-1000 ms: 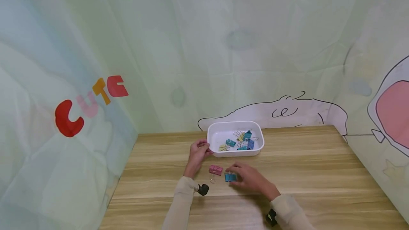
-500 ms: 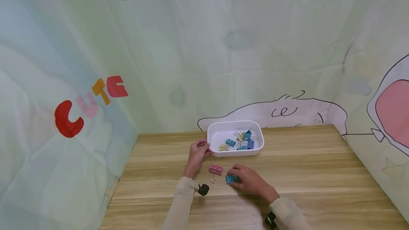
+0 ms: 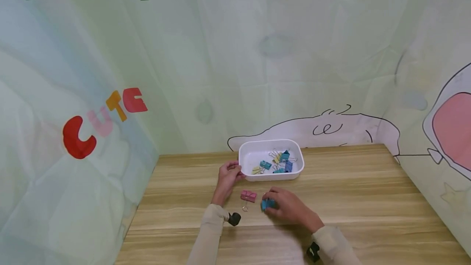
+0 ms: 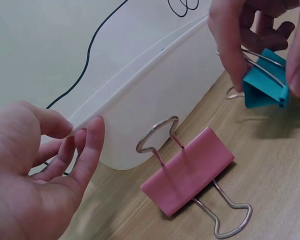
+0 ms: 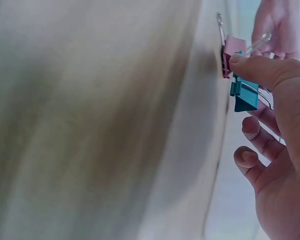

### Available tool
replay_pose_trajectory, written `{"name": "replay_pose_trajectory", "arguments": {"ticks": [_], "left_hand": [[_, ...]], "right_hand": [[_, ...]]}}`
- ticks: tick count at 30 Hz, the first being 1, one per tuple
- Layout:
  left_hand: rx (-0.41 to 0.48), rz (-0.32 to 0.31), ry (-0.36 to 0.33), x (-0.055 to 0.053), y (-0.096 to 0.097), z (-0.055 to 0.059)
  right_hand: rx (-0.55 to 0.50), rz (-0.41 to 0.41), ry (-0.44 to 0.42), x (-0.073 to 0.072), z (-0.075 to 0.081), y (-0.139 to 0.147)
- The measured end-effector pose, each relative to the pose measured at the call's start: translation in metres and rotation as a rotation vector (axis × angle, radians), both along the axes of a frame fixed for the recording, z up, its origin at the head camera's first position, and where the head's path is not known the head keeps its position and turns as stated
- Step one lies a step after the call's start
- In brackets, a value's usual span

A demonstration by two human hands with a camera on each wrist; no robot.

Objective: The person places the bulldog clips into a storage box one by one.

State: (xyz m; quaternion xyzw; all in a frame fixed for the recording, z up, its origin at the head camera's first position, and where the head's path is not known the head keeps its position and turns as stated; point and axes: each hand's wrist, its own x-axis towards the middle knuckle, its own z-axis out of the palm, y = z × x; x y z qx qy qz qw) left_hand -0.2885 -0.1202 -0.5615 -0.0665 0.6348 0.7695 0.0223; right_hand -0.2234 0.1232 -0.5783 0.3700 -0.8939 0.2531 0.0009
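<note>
My left hand (image 3: 227, 179) pinches the near left corner of a white plastic box (image 3: 272, 177) between thumb and fingers. In the left wrist view, the box's rim passes between those fingertips. A teal binder clip (image 4: 266, 82) is pinched between the thumb and fingers of my right hand (image 3: 288, 205), tilted and a little above the table, its shadow beneath it. To its left a pink binder clip (image 4: 188, 171) lies on the wood, wire handles spread apart. Seen from the right wrist, the teal clip (image 5: 246, 96) partly overlaps the pink clip (image 5: 235, 46).
Inside the box lie several binder clips, teal (image 3: 265, 164), blue (image 3: 288, 167) and yellow (image 3: 256, 170), mostly towards its right side. A wooden table (image 3: 353, 191) carries everything. Printed cloth (image 3: 206, 72) hangs behind it and along both sides.
My right hand has shifted the teal clip slightly to the right, away from the pink one. The left hand, the box and the pink clip have stayed put.
</note>
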Motion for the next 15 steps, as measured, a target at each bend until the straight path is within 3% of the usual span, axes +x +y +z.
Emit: {"name": "replay_pose_trajectory", "arguments": {"ticks": [6,9,13,15], "left_hand": [[-0.004,0.022,0.009,0.0,0.002,-0.003],[-0.001,0.002,0.007,0.006,0.001,0.011],[-0.005,-0.027,-0.004,0.007,-0.001,0.015],[-0.006,-0.025,0.0,0.002,-0.002,0.005]], "right_hand": [[0.012,0.016,0.086,-0.007,0.012,0.001],[0.036,0.003,0.071,-0.011,0.021,0.001],[0.046,-0.001,0.061,-0.018,0.032,0.0],[0.038,-0.001,0.085,-0.021,0.038,0.0]]}}
